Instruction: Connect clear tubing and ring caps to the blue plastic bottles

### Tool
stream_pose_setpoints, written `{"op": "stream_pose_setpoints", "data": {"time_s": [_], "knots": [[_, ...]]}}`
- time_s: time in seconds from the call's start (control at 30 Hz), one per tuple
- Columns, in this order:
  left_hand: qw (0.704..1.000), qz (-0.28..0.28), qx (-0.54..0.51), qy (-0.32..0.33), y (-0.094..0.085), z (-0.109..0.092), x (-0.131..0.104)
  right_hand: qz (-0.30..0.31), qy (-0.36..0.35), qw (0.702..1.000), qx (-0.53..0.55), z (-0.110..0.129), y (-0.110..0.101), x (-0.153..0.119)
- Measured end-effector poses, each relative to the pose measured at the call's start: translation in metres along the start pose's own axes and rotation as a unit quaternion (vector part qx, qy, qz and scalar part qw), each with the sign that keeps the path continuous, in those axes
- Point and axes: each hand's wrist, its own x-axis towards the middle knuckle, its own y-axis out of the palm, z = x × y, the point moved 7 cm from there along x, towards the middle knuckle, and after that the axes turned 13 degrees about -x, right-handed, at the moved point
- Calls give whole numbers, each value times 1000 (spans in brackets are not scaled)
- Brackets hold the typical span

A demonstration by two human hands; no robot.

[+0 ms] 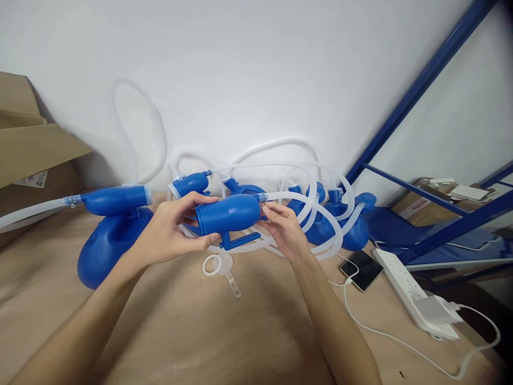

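Note:
My left hand (176,227) is wrapped round the wide end of a blue plastic urinal cup (230,214), holding it sideways above the table. A flat blue handle (240,241) sticks out beneath the cup. At its narrow end, a clear hose (286,196) is fitted over the spout. The thumb and fingers of my right hand (280,222) pinch a small metal hose clamp (262,206) at that joint, partly hidden by the fingertips. Below the cup, a translucent cap with a ring and strap (224,264) lies on the table.
A blue urinal bottle (100,248) with a cup on top stands at left, by a cardboard box (40,139). Several more blue bottles (355,230) and looped hoses stand along the wall. At right are a phone (361,270), a power strip (412,291) and a blue rack (425,75).

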Motion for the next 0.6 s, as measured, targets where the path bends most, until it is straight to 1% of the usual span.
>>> {"op": "stream_pose_setpoints", "data": {"time_s": [0.07, 0.2, 0.33, 0.4, 0.53, 0.6], "knots": [[1000, 9, 21, 8, 0, -4, 0, -9, -7, 1000, -2, -5, -1, 2], [999, 21, 42, 0, 2, -7, 0, -44, -54, 997, -41, -9, -2, 6], [999, 25, 35, -28, 1, -5, 0, -41, -66, 995, -54, -12, -2, 8], [998, 28, 34, -36, -1, -4, 0, -21, -54, 997, -52, -13, -1, 9], [996, 45, 69, -39, -8, -5, -1, 58, -31, 997, -31, -11, 9, 9], [992, 70, 101, -38, -5, -5, -2, 57, -30, 998, -8, -6, 12, 12]]}}
